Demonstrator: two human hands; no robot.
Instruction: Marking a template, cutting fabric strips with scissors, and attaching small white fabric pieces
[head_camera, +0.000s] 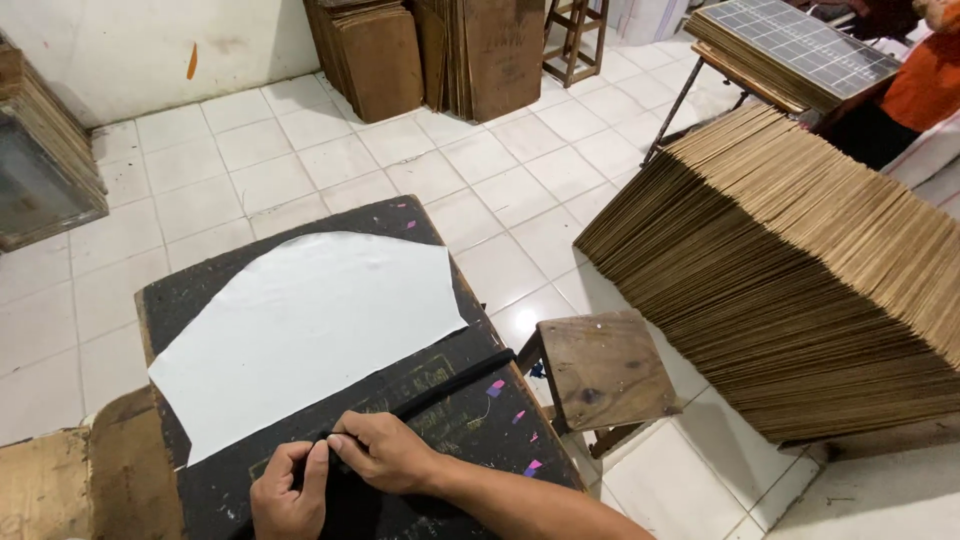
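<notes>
A black strip lies across the near part of the dark work board, just below a white sheet, its near end pinched under the closed fingers of the left hand and right hand, while its far end toward the small wooden stool and the leaning stack of brown boards lies loose, so the pressing looks barely begun.

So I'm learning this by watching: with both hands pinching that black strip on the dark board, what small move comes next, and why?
Probably slide the right hand along the black strip toward its free end, pressing it flat: the left hand already pins the near end, and the rest lies loose below the white sheet.
</notes>
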